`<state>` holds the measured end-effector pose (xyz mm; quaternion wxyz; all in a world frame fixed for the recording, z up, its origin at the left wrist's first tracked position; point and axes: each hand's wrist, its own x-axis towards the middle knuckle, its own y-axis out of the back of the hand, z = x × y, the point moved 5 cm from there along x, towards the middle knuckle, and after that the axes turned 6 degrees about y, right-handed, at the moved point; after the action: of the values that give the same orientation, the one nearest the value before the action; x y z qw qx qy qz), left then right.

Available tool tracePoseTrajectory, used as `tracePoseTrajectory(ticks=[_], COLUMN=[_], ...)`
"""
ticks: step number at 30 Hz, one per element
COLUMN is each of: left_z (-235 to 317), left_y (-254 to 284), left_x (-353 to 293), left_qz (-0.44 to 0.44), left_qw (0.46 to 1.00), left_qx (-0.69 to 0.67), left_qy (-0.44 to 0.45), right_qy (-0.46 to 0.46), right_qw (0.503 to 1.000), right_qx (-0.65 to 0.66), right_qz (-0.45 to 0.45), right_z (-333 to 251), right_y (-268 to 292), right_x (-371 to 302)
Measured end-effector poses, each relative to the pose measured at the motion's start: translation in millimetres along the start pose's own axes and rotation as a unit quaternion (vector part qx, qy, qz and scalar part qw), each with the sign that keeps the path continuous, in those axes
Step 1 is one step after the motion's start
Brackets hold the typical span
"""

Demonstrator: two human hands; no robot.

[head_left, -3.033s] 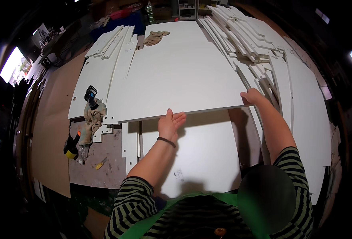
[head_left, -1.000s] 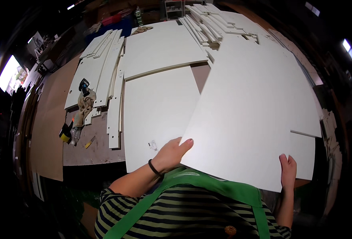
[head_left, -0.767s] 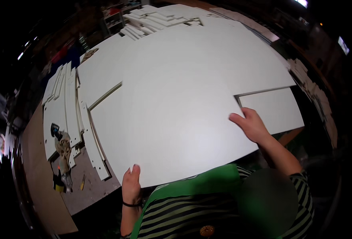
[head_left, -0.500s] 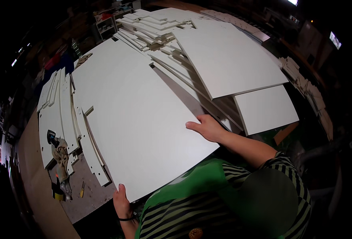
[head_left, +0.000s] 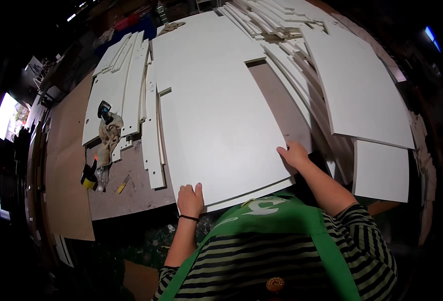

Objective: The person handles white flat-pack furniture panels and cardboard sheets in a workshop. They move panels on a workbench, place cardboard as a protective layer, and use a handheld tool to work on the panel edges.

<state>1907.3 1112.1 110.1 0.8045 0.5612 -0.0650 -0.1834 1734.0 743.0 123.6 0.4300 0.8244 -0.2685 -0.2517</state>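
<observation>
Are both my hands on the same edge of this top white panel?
No, on the white panel your left hand is at the near left corner and your right hand at the right edge.

Workshop: a large white panel [head_left: 221, 125] occupies the near side, boards [head_left: 269, 14] are stacked at far right, hole-drilled strips [head_left: 152, 135] lie at left, and a stained worktable [head_left: 113, 200] bears a small yellow tool [head_left: 123, 184].

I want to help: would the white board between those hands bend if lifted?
Probably stiff: the white board looks flat between left hand and right hand. So wide, it may be heavy. Its smooth face could slip.
</observation>
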Motion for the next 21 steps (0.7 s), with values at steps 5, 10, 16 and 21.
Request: tracePoseTrajectory(ticks=[5, 10, 16, 21], left_z=[82.7, 290.7, 471.1, 471.1], left_y=[21.7, -22.1, -56.3, -92.0], left_x=[33.8, 14.8, -4.2, 5.9], left_qz=[0.075, -0.325, -0.428, -0.335], left_qw=[0.955, 0.838, 0.77, 0.767], left_qx=[-0.228, -0.408, -0.461, -0.537], left_qy=[-0.175, -0.16, -0.107, -0.105], right_qy=[0.185, 0.207, 0.01, -0.032], right_qw=[0.971, 0.939, 0.905, 0.906], right_qx=[0.15, 0.175, 0.131, 0.067], right_qz=[-0.019, 0.212, 0.405, 0.417], right_z=[-80.2, -26.4, 243.9, 313.8], right_y=[86.9, 209.1, 304.3, 301.0], right_x=[-92.3, -154.9, -180.5, -173.4])
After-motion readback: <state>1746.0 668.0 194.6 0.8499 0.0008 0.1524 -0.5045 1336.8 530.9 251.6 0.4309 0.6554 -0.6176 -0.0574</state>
